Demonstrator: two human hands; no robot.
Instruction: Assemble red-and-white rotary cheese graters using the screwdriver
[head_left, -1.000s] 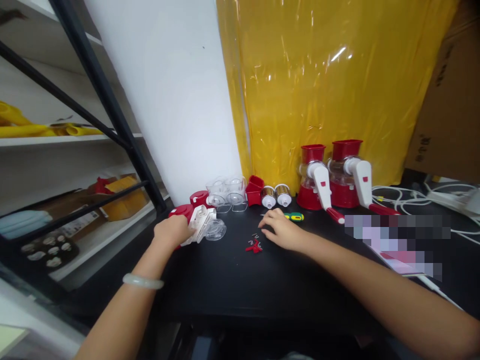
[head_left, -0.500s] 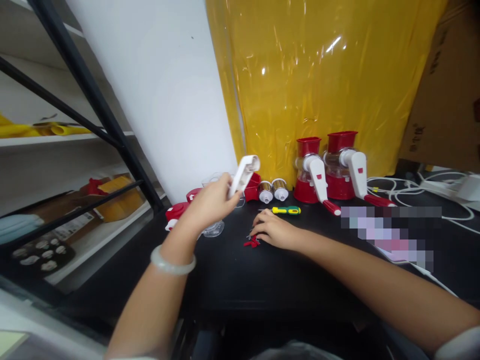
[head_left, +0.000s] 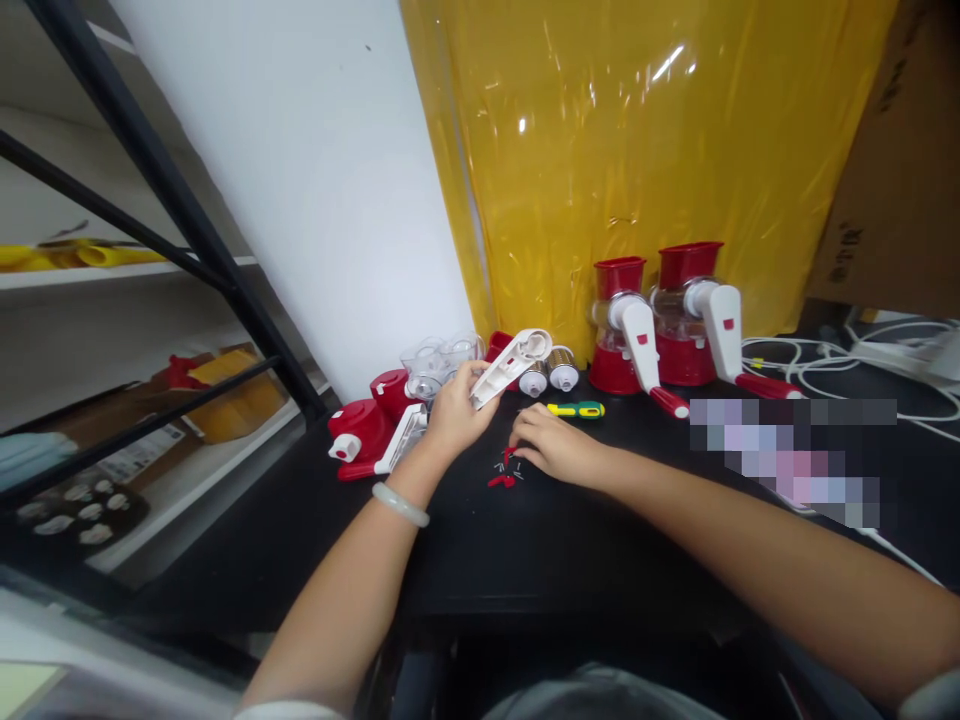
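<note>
Over the black table (head_left: pixel 525 560), the left hand (head_left: pixel 459 412) gripped a white crank arm (head_left: pixel 512 367), holding it tilted, up and to the left of the right hand (head_left: pixel 553 443). The screwdriver (head_left: pixel 583 410) lay just beyond the right hand, whose narrowed fingers touched a small red piece (head_left: pixel 510 454); whether they pinched it could not be told. Nearer the person lay other red pieces (head_left: pixel 502 482), with tiny screws (head_left: pixel 500 467) around.
</note>
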